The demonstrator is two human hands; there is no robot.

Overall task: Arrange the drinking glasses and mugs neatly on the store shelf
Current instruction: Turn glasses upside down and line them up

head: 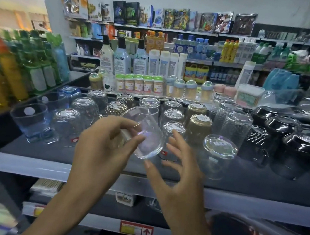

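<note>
Shelf deck, dark and flat, spans the middle of the frame. It carries rows of upturned glasses, every one mouth down and empty. Blue square tumblers stand at centre left, gold-tinted glasses right of centre, and glossy black bowls at far right (bowls or mugs, hard to tell). Behind them at upper centre is a line of green-lidded jars packed with pale sticks. The clear tumbler is lifted off the deck at frame centre, just in front of the rows. It is tilted, mouth toward upper left and thick base toward lower right, with nothing inside. The left hand grips it, fingers curled over the wall near the rim and thumb pressed on the near side. The right hand sits just right of the base with fingers spread and relaxed. Its thumb tip lies at the base, contact uncertain. Judged rigid, smooth, slippery and breakable, with the weight low in the base. The best hold is round the mid-wall, second hand under the base, and it should be set down gently between neighbours.
</note>
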